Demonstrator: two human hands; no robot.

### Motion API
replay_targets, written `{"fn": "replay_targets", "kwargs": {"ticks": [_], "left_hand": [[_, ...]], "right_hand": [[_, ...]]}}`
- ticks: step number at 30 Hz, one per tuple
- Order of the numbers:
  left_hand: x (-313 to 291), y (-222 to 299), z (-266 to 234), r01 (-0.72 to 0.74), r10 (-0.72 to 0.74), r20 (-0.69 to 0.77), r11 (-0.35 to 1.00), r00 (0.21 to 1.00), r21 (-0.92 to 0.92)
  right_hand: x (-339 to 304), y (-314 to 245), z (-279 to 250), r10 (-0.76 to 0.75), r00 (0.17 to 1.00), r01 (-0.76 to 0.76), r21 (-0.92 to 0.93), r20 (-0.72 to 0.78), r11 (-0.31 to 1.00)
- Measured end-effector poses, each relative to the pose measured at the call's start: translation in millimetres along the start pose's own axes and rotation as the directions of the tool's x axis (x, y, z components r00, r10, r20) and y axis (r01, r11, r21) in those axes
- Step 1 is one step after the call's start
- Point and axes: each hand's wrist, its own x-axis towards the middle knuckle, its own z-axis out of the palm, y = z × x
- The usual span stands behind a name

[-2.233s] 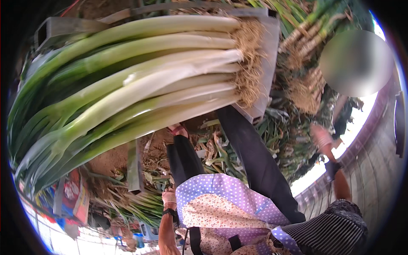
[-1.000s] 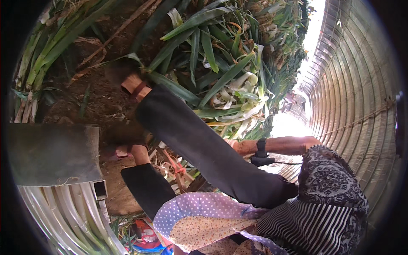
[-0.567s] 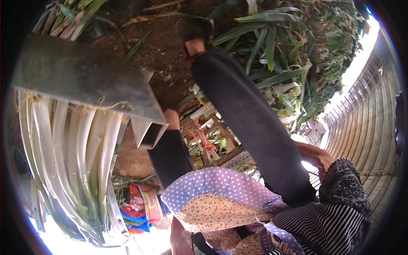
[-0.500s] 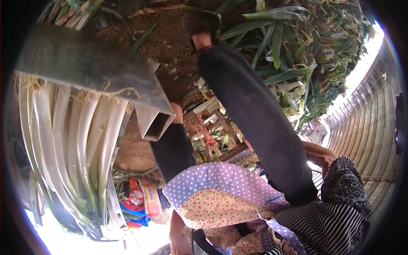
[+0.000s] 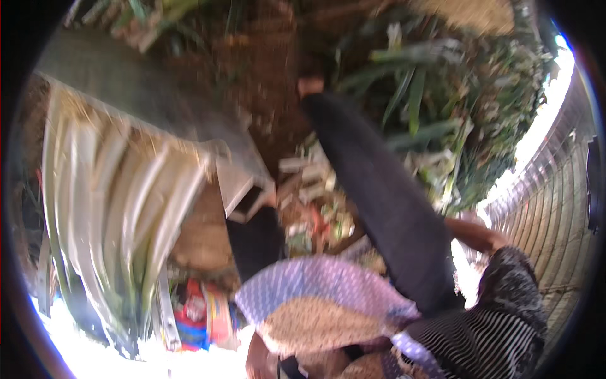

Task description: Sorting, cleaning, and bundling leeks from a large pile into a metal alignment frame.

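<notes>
1. Right hand: hidden; its forearm [image 5: 470, 234] passes behind the black right trouser leg [image 5: 385, 196], seemingly to reach down past the knee. Whether the fingers are apart, together or clamped on something, cannot tell.
2. Left hand: not visible; the left arm [image 5: 257, 357] shows at the near edge, beside the apron [image 5: 334, 278]. Finger state and contents, cannot tell.
3. Leeks, one row: left side of the scene [image 5: 104, 189], laid side by side, white stems far, green tops near. Neither hand is seen on them.
4. Metal plate, grey: across the far end of the leeks [image 5: 145, 95]. Root ends [image 5: 148, 142] lie along its edge; it probably serves as a stop that keeps them level.
5. Square metal tube, open-ended: at the plate's right end [image 5: 233, 183], likely part of the supporting frame.
6. Coloured bags, red and blue: near left, right of the leek tops [image 5: 196, 316].
7. Leafy heap: far right, beyond the right leg [image 5: 499, 126]; details blurred.
</notes>
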Motion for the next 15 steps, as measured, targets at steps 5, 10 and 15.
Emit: {"fn": "replay_targets", "kwargs": {"ticks": [5,10,15], "left_hand": [[27,-1,-13,-0.014,0.014,-0.054,1.000,0.998,0.004],[45,10,-7,-0.057,0.057,-0.067,0.998,0.996,0.001],[62,32,-3,-0.136,0.137,-0.097,0.991,0.986,0.011]], "right_hand": [[49,-8,-21,0.059,0.998,-0.046,0.322,-0.030,0.946],[-13,-136,-139,-0.424,0.875,0.345,-0.313,-0.235,0.885],[-65,-214,-214,-0.099,0.762,0.049,-0.095,-0.639,0.994]]}}
